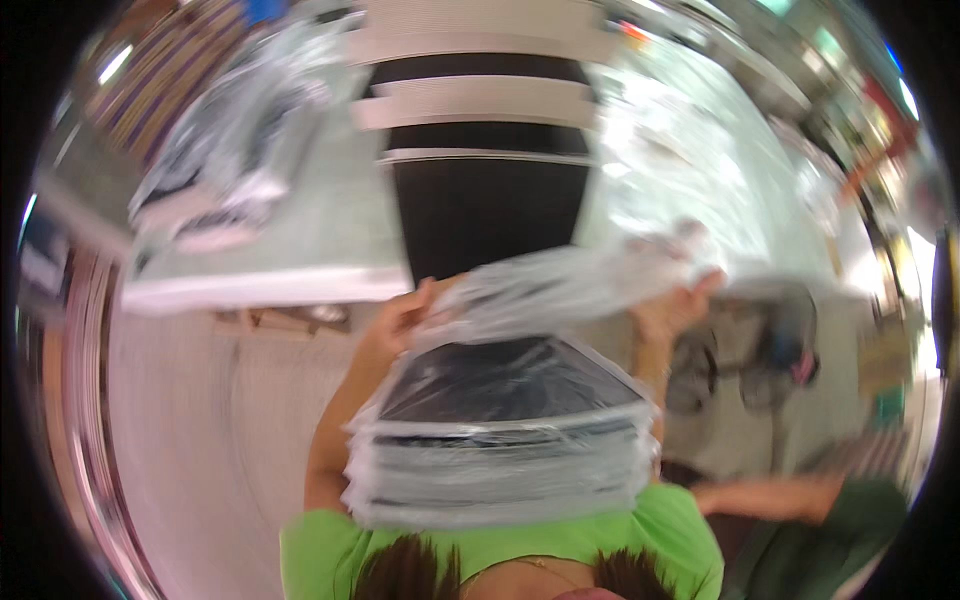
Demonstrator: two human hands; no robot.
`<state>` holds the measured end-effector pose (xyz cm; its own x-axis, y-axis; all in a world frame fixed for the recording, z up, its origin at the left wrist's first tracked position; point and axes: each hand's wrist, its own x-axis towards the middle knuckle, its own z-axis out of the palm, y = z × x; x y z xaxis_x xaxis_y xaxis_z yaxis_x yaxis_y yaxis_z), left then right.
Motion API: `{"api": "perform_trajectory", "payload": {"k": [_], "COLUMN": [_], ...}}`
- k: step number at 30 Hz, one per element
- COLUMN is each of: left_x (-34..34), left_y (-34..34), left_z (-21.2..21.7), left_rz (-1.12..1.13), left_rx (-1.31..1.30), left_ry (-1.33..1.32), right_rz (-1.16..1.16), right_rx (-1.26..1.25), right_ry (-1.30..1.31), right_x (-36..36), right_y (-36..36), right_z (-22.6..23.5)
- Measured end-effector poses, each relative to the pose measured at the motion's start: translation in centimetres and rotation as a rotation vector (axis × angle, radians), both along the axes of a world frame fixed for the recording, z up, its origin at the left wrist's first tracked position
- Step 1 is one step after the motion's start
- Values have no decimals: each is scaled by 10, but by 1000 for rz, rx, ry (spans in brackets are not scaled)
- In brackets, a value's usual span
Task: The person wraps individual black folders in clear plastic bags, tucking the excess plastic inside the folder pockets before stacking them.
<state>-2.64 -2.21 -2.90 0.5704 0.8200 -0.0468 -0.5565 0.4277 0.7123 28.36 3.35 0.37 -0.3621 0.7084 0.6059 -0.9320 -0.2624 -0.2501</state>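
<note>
Between my two hands stretches a crumpled clear plastic bag [560,285]. My left hand [408,312] is closed on its left end, fingers pinched together. At the other end my right hand [675,305], blurred by motion, grips the plastic, which hides part of its fingers. Close to my chest, between my forearms, is a stack of dark flat panels in clear plastic [500,450]. What bears this stack from below is hidden. Just beyond the bag, a bare black panel [490,205] lies on the table.
More black panels with pale strips [480,100] run back along the pale table [340,225]. Plastic-wrapped pieces [235,150] lie at left, and loose clear sheeting [690,150] spreads at right. Another person's arm [770,500] reaches in at lower right. A fan-like object [740,365] stands on the floor.
</note>
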Motion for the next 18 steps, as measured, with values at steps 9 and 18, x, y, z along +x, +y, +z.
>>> {"api": "perform_trajectory", "payload": {"k": [9, 18], "left_x": [-59, -43], "left_y": [18, 40], "left_z": [16, 34], "left_rz": [436, 1126], "left_rx": [333, 732], "left_ry": [265, 840], "right_rz": [-265, -835], "right_rx": [-259, -43], "right_ry": [-825, -1237], "right_x": [67, 4], "right_y": [9, 22], "right_z": [-65, -23]}}
